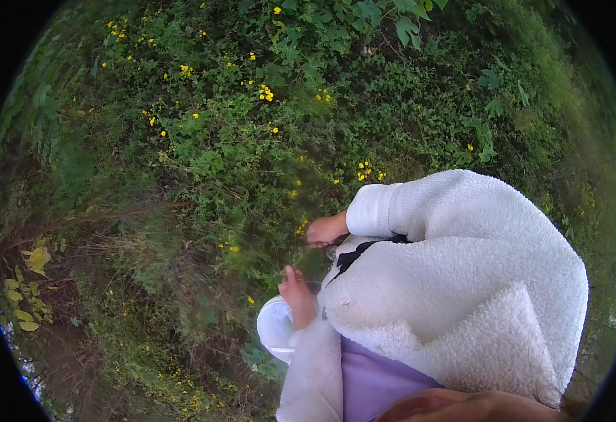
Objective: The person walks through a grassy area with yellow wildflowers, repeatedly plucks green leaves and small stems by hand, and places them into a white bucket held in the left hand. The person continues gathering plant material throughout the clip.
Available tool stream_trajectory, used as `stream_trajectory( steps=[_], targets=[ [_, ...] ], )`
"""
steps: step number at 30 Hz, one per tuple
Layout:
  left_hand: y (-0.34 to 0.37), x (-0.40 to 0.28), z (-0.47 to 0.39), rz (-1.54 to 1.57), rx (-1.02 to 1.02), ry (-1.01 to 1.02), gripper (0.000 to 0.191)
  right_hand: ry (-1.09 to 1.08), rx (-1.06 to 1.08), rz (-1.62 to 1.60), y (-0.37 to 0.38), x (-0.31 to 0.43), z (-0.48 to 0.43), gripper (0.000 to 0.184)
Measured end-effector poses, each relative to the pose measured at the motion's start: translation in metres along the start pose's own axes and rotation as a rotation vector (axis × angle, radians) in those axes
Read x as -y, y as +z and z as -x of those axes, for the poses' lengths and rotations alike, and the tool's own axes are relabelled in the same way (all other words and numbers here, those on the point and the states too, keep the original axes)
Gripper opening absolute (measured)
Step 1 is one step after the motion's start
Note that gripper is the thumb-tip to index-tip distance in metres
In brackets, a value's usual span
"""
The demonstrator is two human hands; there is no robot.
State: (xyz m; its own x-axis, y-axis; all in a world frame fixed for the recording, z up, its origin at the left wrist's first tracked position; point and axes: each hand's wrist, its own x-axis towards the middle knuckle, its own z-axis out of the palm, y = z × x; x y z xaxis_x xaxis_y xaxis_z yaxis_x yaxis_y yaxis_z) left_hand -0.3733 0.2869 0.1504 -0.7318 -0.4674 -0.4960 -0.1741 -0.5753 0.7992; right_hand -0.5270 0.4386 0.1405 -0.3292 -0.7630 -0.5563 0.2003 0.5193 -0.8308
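My left hand (295, 296) is raised over the rim of a white bucket (272, 328), its thumb upright and its fingers partly curled. Whether a stem lies between those fingers is too small to make out. The bucket stays close to my left forearm and has a pale inside; what it holds is mostly hidden. My right hand (327, 230) reaches out of a white cuff with its fingers bent downward. Beside its fingertips is a small cluster of yellow flowers (301, 227). Anything inside the right hand's grasp is hidden.
Dense green shrubs (208, 158) dotted with yellow blooms (266, 93) spread ahead. A bare brown branch (102, 215) juts in from the left, above yellowing leaves (26, 316). My white fleece jacket (445, 274) covers much of the lower right, with a dark strap (358, 254) across it.
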Motion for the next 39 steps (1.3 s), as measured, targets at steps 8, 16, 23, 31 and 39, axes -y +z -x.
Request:
stream_trajectory(
  steps=[8,16,23,31,39],
  targets=[
    [0.02,-0.004,0.006,-0.088,0.081,0.017,0.009,-0.179,0.256,0.148,0.023,0.016,0.003,0.033],
    [0.005,0.002,-0.002,0.071,-0.062,0.001,0.011,-0.253,0.203,0.154,0.0,0.013,0.009,0.034],
    [0.008,0.003,-0.002,0.042,-0.066,0.013,0.012,0.07,0.334,-0.08,-0.009,0.022,0.018,0.032],
    [0.001,-0.001,-0.006,0.111,-0.161,0.052,0.01,0.057,0.278,-0.156,-0.022,0.024,0.015,0.032],
    [-0.002,0.002,-0.006,0.065,-0.154,0.021,0.01,0.01,0.297,0.006,0.023,0.037,-0.004,0.037]
  ],
)
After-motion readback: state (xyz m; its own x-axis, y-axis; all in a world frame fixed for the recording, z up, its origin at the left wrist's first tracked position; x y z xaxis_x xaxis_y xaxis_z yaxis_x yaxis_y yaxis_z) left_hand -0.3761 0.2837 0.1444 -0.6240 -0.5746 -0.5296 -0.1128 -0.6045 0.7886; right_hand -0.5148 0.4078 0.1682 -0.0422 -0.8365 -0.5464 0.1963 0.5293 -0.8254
